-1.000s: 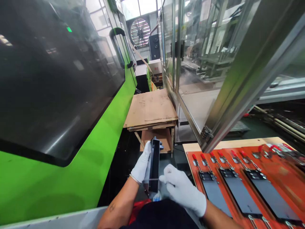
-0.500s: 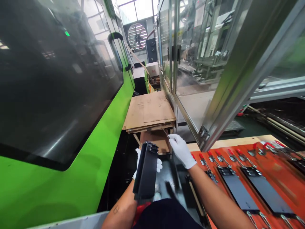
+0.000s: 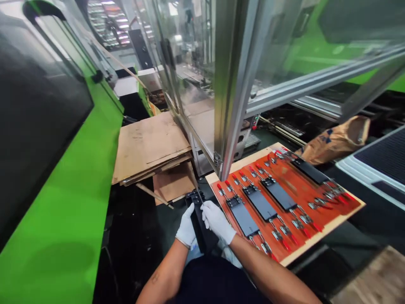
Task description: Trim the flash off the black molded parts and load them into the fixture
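Observation:
My left hand (image 3: 186, 228), in a white glove, is closed around the left side of a long black plastic part (image 3: 201, 232) held in front of my body. Small clips or tabs show at the part's far end. My right hand (image 3: 217, 221), also gloved, pinches a thin, slender tool (image 3: 200, 195) over that end; its exact kind is too small to make out. On my right, an orange fixture board (image 3: 292, 183) carries several similar black parts, one of them a flat panel (image 3: 242, 217), among toggle clamps with red handles.
Stacked cardboard sheets (image 3: 152, 139) lie ahead to the left. A green machine (image 3: 72, 185) runs along my left side. The aluminium frame post (image 3: 230, 105) of a clear-walled enclosure rises beyond the board. A brown paper bag (image 3: 337, 139) lies at the far right.
My view has swung to the right, bringing more of the orange board into sight. My right hand has brought the thin tool to the black part's far end. My left hand still holds the part.

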The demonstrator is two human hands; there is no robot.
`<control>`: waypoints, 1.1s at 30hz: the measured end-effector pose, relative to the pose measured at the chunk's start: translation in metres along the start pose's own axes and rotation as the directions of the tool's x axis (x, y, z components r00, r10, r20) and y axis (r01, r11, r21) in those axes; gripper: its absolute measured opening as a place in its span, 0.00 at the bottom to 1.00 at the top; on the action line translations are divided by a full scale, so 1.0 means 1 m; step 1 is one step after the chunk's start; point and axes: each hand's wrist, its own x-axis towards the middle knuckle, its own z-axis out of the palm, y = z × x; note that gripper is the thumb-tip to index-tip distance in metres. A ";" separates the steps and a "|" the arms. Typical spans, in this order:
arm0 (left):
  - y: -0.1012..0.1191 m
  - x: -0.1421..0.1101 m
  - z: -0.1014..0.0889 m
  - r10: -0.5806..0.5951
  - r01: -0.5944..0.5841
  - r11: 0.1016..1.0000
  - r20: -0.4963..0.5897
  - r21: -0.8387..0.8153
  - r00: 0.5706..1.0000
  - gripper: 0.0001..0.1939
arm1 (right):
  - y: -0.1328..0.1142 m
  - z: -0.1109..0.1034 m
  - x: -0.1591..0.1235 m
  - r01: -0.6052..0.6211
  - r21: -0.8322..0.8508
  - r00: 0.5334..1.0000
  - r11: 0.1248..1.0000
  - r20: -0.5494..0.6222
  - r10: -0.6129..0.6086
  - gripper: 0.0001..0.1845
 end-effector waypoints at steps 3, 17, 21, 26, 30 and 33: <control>0.006 0.011 0.002 -0.029 0.031 0.999 -0.088 0.022 0.996 0.17 | 0.004 0.011 0.000 0.008 0.046 1.000 0.999 -0.026 -0.007 0.09; 0.084 0.035 -0.007 0.525 -0.518 0.396 0.276 0.758 0.805 0.50 | -0.011 0.037 -0.019 0.007 -0.246 0.946 0.969 -0.313 -0.086 0.14; 0.092 0.034 -0.007 0.529 -0.499 0.312 0.288 0.808 0.798 0.54 | -0.015 0.046 -0.022 -0.049 -0.276 0.942 0.960 -0.332 -0.047 0.14; 0.092 0.046 -0.010 0.509 -0.543 0.234 0.374 0.807 0.775 0.59 | -0.019 0.043 -0.027 -0.054 -0.292 0.912 0.955 -0.404 -0.071 0.15; 0.090 0.055 -0.012 0.497 -0.573 0.174 0.431 0.801 0.753 0.58 | -0.021 0.038 -0.027 -0.040 -0.334 0.893 0.942 -0.435 -0.116 0.13; 0.094 0.058 -0.011 0.521 -0.556 0.046 0.455 0.830 0.722 0.56 | -0.020 0.037 -0.025 -0.066 -0.294 0.903 0.953 -0.425 -0.069 0.13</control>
